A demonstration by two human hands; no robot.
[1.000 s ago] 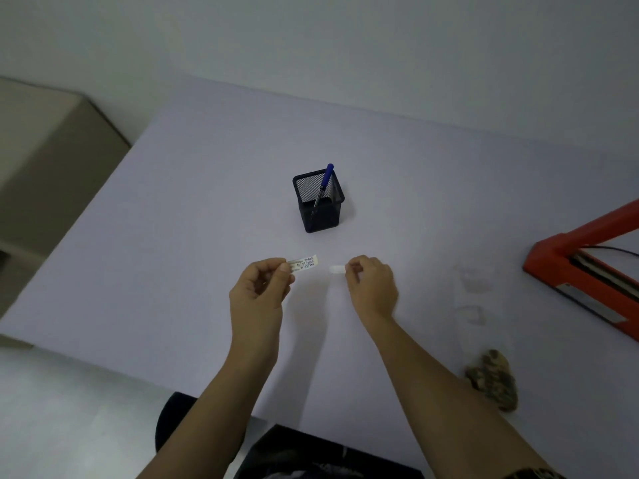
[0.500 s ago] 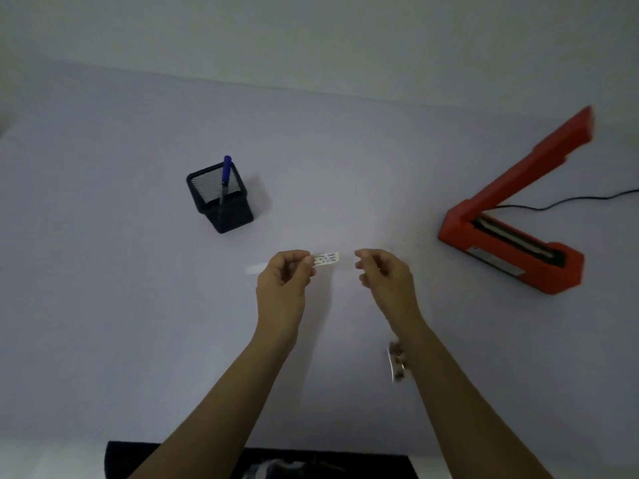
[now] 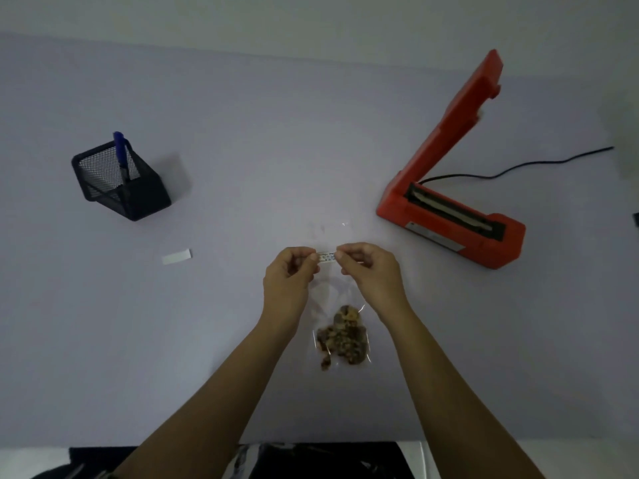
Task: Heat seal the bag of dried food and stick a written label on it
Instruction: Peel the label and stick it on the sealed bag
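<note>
Pale lilac bench (image 3: 242,133) fills most of view, matte, dim even light w/ soft shadows. Plain off-white wall (image 3: 311,15) behind bench's far edge. Pale floor strip below bench's near edge, at bottom corners.

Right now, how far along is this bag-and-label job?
Writing looks done: the pen stands in its holder, and the heat sealer stands open. The left hand and right hand hold the label over the bag. Sticking remains.
</note>
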